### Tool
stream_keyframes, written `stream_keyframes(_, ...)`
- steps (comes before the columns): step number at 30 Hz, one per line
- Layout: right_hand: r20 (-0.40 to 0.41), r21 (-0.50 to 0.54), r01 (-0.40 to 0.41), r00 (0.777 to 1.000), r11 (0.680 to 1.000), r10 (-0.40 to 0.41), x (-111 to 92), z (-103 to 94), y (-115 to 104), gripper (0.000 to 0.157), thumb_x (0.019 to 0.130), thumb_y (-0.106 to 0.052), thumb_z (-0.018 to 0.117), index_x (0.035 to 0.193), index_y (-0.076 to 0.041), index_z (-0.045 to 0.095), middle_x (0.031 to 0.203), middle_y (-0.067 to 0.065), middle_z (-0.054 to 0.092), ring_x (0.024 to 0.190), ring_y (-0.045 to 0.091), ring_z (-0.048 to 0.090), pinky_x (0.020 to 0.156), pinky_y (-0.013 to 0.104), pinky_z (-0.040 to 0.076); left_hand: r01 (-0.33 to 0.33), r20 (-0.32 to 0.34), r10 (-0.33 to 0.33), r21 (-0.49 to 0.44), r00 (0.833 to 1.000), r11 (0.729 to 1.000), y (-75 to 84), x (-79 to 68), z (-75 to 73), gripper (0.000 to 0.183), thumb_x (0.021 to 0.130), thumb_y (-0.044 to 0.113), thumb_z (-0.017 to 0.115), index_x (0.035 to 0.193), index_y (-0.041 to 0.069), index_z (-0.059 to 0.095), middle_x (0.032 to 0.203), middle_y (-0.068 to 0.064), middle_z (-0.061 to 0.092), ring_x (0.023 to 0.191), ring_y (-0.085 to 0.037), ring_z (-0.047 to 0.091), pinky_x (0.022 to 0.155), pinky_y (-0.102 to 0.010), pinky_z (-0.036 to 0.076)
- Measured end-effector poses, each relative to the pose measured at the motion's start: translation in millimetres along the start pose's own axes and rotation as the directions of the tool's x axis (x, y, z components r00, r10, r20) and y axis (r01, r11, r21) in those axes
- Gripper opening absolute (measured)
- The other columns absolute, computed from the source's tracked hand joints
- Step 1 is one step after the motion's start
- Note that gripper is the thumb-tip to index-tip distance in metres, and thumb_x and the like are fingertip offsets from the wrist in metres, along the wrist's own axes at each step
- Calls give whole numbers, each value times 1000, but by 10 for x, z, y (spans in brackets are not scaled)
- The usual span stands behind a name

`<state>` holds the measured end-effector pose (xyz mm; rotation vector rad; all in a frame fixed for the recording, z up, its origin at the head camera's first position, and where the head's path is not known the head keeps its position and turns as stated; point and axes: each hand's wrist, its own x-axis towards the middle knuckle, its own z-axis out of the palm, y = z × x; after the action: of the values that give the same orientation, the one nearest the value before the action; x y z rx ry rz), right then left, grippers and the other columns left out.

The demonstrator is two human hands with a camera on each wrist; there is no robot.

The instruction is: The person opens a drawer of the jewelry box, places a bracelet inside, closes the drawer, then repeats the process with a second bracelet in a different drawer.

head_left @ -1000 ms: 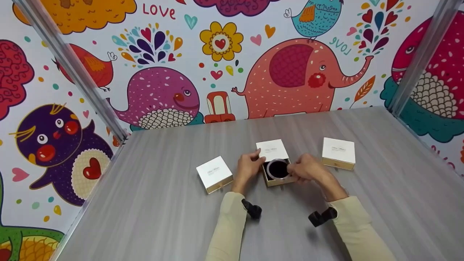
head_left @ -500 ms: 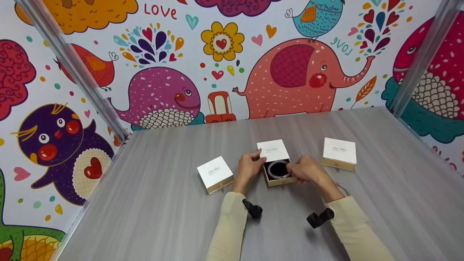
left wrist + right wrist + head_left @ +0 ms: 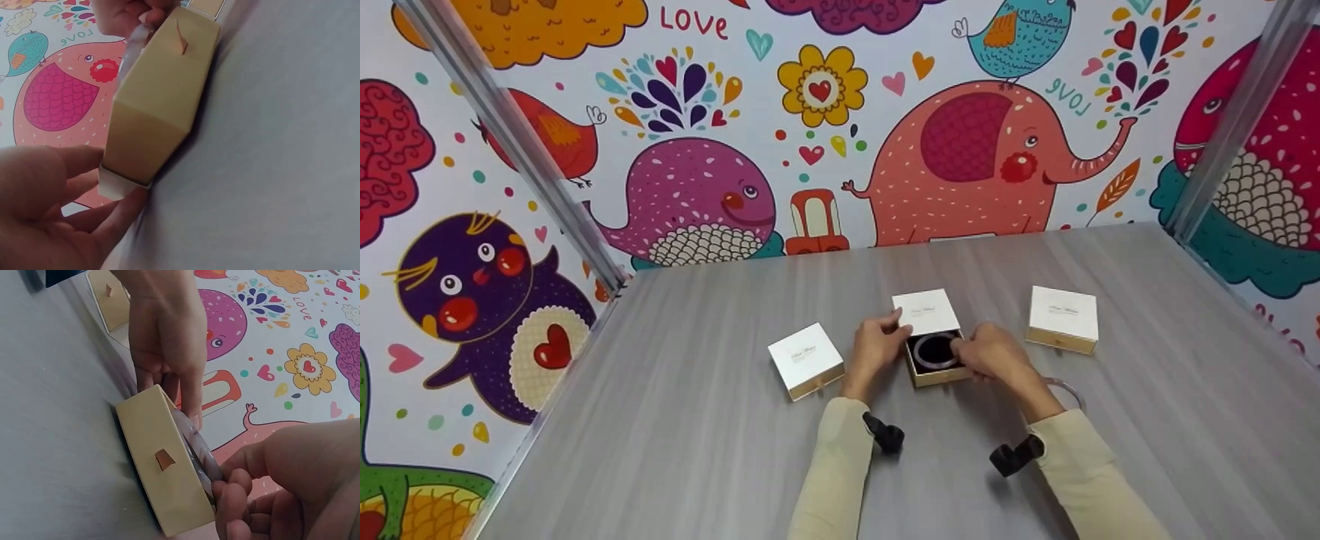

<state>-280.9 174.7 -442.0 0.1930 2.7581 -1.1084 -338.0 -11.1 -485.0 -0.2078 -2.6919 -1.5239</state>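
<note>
A small jewelry box with a white sleeve stands in the middle of the table, its gold drawer pulled out toward me. My left hand grips the sleeve's left side; in the left wrist view its fingers hold the sleeve end. A pale purple-grey bangle lies tilted in the dark-lined drawer. My right hand pinches the bangle's right edge between thumb and fingers. Beside my right forearm lies a second bangle, partly hidden by the arm.
One closed white-and-gold box sits left of my hands, and another closed box to the right. The grey table ends at printed panels with metal posts.
The bangle in my right hand has sunk lower into the drawer. My right forearm has shifted slightly left, showing more of the second bangle. My left hand stays on the sleeve.
</note>
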Motion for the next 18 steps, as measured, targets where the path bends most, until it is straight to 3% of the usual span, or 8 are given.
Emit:
stream_keyframes(4,-40,-43,19,999,999,-21,-11,34,-23,39,90,-22,54,52,-13,54,44,-4,50,43,11,49,42,23,35,-6,3,6,0,1000,1000,-5,4,-5,39,93,24,69,129,12,67,137,-8,63,134,-26,55,113,-39,44)
stream_keyframes(10,-96,-129,12,995,992,-24,-23,75,-59,37,92,-26,55,57,-14,50,60,1,51,55,17,49,48,27,35,-8,13,8,-7,1000,1000,0,1,-4,39,94,23,68,131,11,66,138,-7,62,135,-27,54,114,-39,43)
stream_keyframes(18,-130,-188,-16,991,982,-8,-11,106,-91,29,93,-24,56,68,-8,58,77,9,58,66,22,51,54,33,40,-5,16,5,-13,1000,1000,-10,3,-2,39,94,23,68,131,11,65,138,-4,62,136,-26,53,114,-39,42)
